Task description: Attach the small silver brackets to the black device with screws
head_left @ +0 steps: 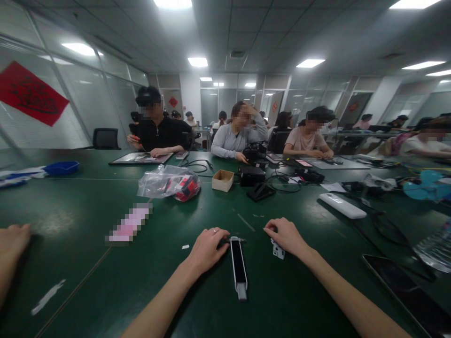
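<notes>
glossy green tabletop [197,300] (scuffed in places), crinkled clear plastic bag [155,180].

1. Left forearm [164,293] is rising diagonally from the lower edge, bare, angling inward toward the centre
2. Left wrist [194,266] is running nearly in line with the forearm
3. Left hand [208,249] is lying back upward, fingers curving inward, thumb reaching inward beneath them, tips standing slightly apart; one finger is wearing a ring
4. Right forearm [347,288] is slanting up and inward from the lower right, also bare
5. Right hand [288,237] is showing its back, fingers bending inward, index and thumb tips drawing close; contact between them is remaining unclear
6. Both hands are facing each other, well apart
</notes>
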A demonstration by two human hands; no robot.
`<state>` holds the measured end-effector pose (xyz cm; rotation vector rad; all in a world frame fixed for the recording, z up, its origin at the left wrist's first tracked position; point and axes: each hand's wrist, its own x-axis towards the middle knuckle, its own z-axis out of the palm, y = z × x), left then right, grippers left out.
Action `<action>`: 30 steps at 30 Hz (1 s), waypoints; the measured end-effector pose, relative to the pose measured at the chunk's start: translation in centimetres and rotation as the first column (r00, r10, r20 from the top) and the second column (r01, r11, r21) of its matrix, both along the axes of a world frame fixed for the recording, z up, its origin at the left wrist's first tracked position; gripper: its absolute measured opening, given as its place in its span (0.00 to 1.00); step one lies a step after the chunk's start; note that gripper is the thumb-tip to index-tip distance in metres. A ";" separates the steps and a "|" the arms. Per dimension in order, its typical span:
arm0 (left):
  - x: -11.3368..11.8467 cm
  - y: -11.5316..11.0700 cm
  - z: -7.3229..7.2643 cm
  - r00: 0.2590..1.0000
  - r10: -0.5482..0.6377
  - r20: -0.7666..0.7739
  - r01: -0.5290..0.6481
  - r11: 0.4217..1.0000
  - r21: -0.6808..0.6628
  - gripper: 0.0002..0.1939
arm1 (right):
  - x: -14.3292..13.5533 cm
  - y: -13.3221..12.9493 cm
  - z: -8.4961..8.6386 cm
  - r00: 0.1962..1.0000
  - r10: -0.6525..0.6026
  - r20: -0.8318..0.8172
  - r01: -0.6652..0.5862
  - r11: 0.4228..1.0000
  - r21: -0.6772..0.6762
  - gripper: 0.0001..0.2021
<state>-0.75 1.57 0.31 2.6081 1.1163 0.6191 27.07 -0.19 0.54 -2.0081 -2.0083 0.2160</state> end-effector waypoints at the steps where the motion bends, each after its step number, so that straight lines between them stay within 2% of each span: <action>1: 0.0 0.0 0.0 1.000 0.002 0.002 -0.002 1.000 0.003 0.11 | 0.0 0.0 -0.1 1.000 0.004 0.001 -0.004 1.000 0.001 0.14; 6: 0.0 0.0 -0.2 1.000 0.001 0.004 -0.001 1.000 0.014 0.11 | 0.4 0.2 -0.2 0.999 0.035 0.001 -0.035 0.999 0.023 0.17; 11: 0.0 -0.1 0.0 1.000 0.007 -0.017 -0.007 1.000 0.004 0.11 | 2.4 0.4 0.1 0.997 0.063 0.042 -0.065 0.996 0.060 0.16; 17: 0.1 0.0 -0.2 1.000 0.001 -0.028 0.000 1.000 0.013 0.11 | 4.5 0.4 0.0 0.988 0.087 0.129 -0.085 0.996 -0.023 0.14; 30: 0.0 0.3 -0.2 1.000 -0.011 -0.021 0.011 1.000 0.011 0.11 | 4.0 -0.3 0.9 0.982 0.036 0.185 -0.041 0.999 0.020 0.11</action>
